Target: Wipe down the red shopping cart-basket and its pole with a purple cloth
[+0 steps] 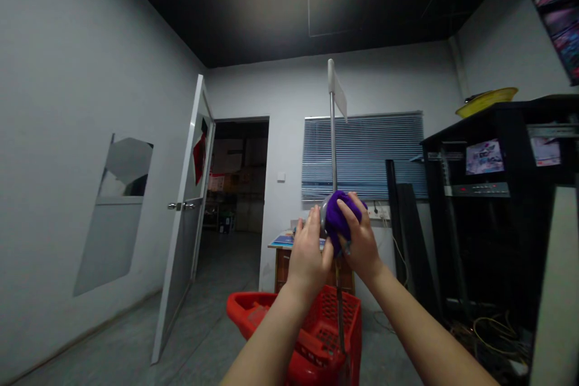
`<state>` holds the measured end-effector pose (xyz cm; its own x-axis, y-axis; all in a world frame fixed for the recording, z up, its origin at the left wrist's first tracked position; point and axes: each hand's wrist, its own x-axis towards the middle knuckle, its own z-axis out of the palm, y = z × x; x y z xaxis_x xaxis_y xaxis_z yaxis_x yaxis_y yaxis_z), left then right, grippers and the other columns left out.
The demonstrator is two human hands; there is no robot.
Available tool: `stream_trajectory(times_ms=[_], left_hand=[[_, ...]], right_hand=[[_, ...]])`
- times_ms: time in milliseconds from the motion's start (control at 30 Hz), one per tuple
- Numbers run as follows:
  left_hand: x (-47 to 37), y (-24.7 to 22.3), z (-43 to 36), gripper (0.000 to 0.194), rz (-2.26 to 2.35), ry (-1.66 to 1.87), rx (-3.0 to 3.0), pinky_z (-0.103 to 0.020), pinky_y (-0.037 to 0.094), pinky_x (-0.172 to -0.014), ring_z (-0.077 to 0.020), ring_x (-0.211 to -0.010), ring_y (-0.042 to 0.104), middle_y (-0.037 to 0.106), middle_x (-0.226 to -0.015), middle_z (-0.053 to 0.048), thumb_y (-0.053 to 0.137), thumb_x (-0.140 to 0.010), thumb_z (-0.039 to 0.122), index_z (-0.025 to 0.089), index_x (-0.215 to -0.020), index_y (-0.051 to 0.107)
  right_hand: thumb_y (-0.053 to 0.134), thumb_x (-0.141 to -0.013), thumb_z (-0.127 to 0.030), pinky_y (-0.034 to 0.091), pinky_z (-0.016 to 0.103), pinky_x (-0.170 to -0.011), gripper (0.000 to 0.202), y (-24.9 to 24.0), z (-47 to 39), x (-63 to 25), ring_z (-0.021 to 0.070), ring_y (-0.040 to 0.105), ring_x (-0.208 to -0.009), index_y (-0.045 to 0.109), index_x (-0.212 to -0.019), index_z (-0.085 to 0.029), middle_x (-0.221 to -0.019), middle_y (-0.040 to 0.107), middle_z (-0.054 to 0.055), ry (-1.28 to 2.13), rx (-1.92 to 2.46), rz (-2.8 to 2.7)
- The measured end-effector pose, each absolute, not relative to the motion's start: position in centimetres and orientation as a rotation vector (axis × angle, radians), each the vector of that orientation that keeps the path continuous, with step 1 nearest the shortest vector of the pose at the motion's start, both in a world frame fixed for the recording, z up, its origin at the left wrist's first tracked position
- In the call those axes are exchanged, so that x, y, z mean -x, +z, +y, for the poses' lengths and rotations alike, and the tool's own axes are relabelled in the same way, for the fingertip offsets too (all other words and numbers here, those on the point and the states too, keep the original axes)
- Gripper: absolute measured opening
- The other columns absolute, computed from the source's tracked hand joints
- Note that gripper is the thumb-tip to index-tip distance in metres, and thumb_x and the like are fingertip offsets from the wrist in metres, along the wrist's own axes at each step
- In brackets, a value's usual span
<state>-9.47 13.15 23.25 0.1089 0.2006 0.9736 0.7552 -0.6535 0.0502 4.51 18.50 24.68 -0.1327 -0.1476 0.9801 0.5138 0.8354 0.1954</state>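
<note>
In the middle of the head view my right hand grips a bunched purple cloth and presses it against a grey rounded part on an upright metal pole. My left hand is closed around the left side of that grey part, its fingers pointing up. The two hands and the cloth hide most of the grey part, so its kind cannot be made out. A white sign-like plate tops the pole. Below the hands stands a red plastic shopping cart, and the pole's lower end runs down into it.
A white door stands open on the left beside a dark doorway. Behind my hands is a small wooden desk under a window blind. A black cabinet with loose cables is on the right.
</note>
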Motion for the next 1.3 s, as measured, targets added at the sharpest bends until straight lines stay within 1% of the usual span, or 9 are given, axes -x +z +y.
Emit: stream_trajectory(times_ms=[267, 400, 533, 600, 700, 800, 967, 1133, 1300], left_hand=[[9.6, 23.9, 12.5, 0.054, -0.924, -1.740, 1.907, -0.051, 0.021, -0.119, -0.0248, -0.135, 0.046, 0.055, -0.139, -0.013, 0.051, -0.084, 0.018, 0.016, -0.138, 0.044], [9.7, 24.1, 12.4, 0.053, -0.937, -1.674, 1.865, -0.053, 0.020, -0.119, -0.0255, -0.139, 0.040, 0.054, -0.141, -0.013, 0.051, -0.084, 0.016, 0.017, -0.137, 0.045], [9.7, 23.1, 12.4, 0.069, -0.955, -1.428, 1.778, -0.057, 0.014, -0.118, -0.0293, -0.148, 0.017, 0.033, -0.155, -0.018, 0.052, -0.084, 0.013, 0.011, -0.149, 0.028], [9.8, 22.4, 12.3, 0.072, -0.953, -1.297, 1.753, -0.058, 0.012, -0.118, -0.0305, -0.149, 0.010, 0.020, -0.159, -0.018, 0.052, -0.083, 0.011, 0.012, -0.150, 0.026], [9.9, 21.8, 11.9, 0.063, -0.961, -1.167, 1.749, -0.058, 0.012, -0.118, -0.0318, -0.149, 0.011, 0.014, -0.161, -0.016, 0.054, -0.083, 0.011, 0.017, -0.145, 0.040], [10.1, 22.2, 11.4, 0.050, -0.963, -1.110, 1.777, -0.058, 0.011, -0.118, -0.0319, -0.148, 0.015, 0.017, -0.160, -0.015, 0.057, -0.082, 0.014, 0.019, -0.132, 0.056], [10.3, 23.1, 11.1, 0.037, -0.972, -1.071, 1.800, -0.057, 0.010, -0.119, -0.0299, -0.147, 0.021, 0.021, -0.160, -0.012, 0.059, -0.082, 0.015, 0.021, -0.118, 0.065], [10.4, 23.2, 11.3, 0.036, -0.975, -1.055, 1.791, -0.058, 0.008, -0.119, -0.0297, -0.146, 0.023, 0.023, -0.159, -0.012, 0.060, -0.082, 0.016, 0.022, -0.118, 0.066], [10.5, 23.1, 11.4, 0.032, -0.970, -1.047, 1.773, -0.057, 0.005, -0.119, -0.0289, -0.147, 0.021, 0.022, -0.159, -0.012, 0.060, -0.084, 0.017, 0.022, -0.115, 0.067]], right_hand=[[0.051, -0.092, -0.019, 0.038, 0.058, -0.110, 0.062, 19.5, 18.9, -3.6, 0.0319, 0.034, -0.140, 0.031, -0.148, -0.036, -0.153, 0.025, 0.009, -0.512, 0.376, -1.517], [0.050, -0.091, -0.018, 0.038, 0.061, -0.109, 0.062, 17.4, 18.8, -3.9, 0.0334, 0.035, -0.140, 0.032, -0.148, -0.037, -0.154, 0.024, 0.009, -0.502, 0.408, -1.497], [0.055, -0.089, -0.016, 0.040, 0.063, -0.107, 0.065, 16.0, 18.7, -4.6, 0.0352, 0.035, -0.140, 0.035, -0.146, -0.038, -0.155, 0.024, 0.008, -0.555, 0.412, -1.510], [0.054, -0.089, -0.014, 0.040, 0.062, -0.107, 0.065, 15.8, 18.7, -4.9, 0.0345, 0.033, -0.140, 0.035, -0.146, -0.040, -0.156, 0.023, 0.007, -0.618, 0.403, -1.526], [0.051, -0.090, -0.012, 0.037, 0.061, -0.110, 0.067, 16.0, 18.6, -4.8, 0.0335, 0.029, -0.143, 0.031, -0.148, -0.040, -0.158, 0.019, 0.007, -0.680, 0.397, -1.579], [0.062, -0.086, -0.023, 0.034, 0.065, -0.109, 0.073, 16.2, 18.6, -4.1, 0.0389, 0.020, -0.145, 0.028, -0.150, -0.035, -0.160, 0.013, 0.009, -0.703, 0.408, -1.621], [0.070, -0.079, -0.034, 0.031, 0.070, -0.108, 0.082, 16.3, 19.2, -3.1, 0.0443, 0.013, -0.145, 0.028, -0.150, -0.031, -0.161, 0.005, 0.011, -0.700, 0.405, -1.638], [0.060, -0.088, -0.020, 0.037, 0.064, -0.109, 0.072, 16.4, 20.4, -2.9, 0.0368, 0.021, -0.145, 0.027, -0.149, -0.039, -0.161, 0.010, 0.006, -0.680, 0.400, -1.573], [0.056, -0.089, -0.011, 0.040, 0.060, -0.110, 0.066, 14.6, 21.0, -2.4, 0.0322, 0.026, -0.144, 0.037, -0.144, -0.041, -0.158, 0.021, 0.004, -0.691, 0.409, -1.566]])
